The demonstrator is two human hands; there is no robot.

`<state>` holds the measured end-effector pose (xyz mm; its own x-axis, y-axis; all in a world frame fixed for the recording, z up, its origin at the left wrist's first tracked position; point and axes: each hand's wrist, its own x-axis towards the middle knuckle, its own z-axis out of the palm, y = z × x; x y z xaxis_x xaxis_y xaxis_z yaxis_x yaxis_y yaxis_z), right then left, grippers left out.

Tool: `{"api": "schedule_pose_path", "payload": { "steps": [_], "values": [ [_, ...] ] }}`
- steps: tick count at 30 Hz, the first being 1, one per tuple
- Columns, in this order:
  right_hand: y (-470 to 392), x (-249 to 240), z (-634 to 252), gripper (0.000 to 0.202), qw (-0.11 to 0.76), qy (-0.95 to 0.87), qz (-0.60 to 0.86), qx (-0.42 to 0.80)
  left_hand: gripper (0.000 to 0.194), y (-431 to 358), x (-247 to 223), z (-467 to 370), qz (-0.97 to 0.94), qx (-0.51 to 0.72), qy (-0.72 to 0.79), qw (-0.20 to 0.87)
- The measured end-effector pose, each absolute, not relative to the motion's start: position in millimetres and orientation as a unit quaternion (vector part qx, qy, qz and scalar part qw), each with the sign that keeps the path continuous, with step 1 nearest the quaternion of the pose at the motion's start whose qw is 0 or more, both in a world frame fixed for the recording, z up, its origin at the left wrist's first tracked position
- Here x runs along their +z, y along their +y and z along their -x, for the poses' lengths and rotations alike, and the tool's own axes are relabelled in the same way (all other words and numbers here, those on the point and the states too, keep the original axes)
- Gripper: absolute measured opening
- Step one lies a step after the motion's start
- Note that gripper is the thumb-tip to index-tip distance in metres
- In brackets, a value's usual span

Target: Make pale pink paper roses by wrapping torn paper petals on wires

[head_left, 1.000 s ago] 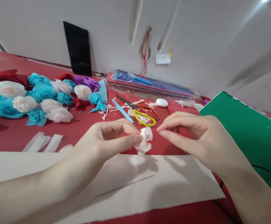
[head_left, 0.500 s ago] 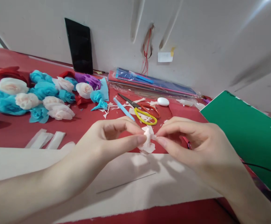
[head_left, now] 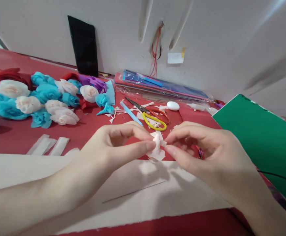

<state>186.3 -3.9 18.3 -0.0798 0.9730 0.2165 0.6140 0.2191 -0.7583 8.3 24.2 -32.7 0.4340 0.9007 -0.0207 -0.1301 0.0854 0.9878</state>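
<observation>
A small pale pink crepe-paper flower (head_left: 157, 149), partly rolled with loose petals, is held up between my hands. My left hand (head_left: 115, 144) pinches its left side between thumb and forefinger. At the flower's right, my right hand (head_left: 199, 147) has thumb and forefinger closed about the outer edge of a petal; its other fingers curl behind. Beneath them lies a pale sheet of paper (head_left: 123, 213) with a thin dark wire (head_left: 133, 192) on it. Just beyond the hands are scissors (head_left: 155, 121) with yellow and red handles and a light-blue pen-like stick (head_left: 131, 113).
Finished paper roses (head_left: 47, 93) in blue, pink, red and purple cover the left. Paper strips (head_left: 59, 146) lie before them. A black tablet (head_left: 84, 47) leans on the wall. Wrapped sheets (head_left: 162, 85), a white oval object (head_left: 173, 106) and a green board (head_left: 258, 141) stand around.
My right fingertips have shifted slightly at the petal's edge, and more of the petal shows beside them. The left hand keeps its pinch. The view has tilted a little.
</observation>
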Motion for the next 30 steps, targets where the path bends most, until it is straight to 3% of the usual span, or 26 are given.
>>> {"api": "schedule_pose_path", "payload": {
  "steps": [30],
  "values": [
    [-7.7,14.1,-179.7,0.018,0.368,-0.69,0.547,0.299,0.015,16.9,-25.9,-8.3,-0.583,0.421,0.403,0.567]
  ]
}}
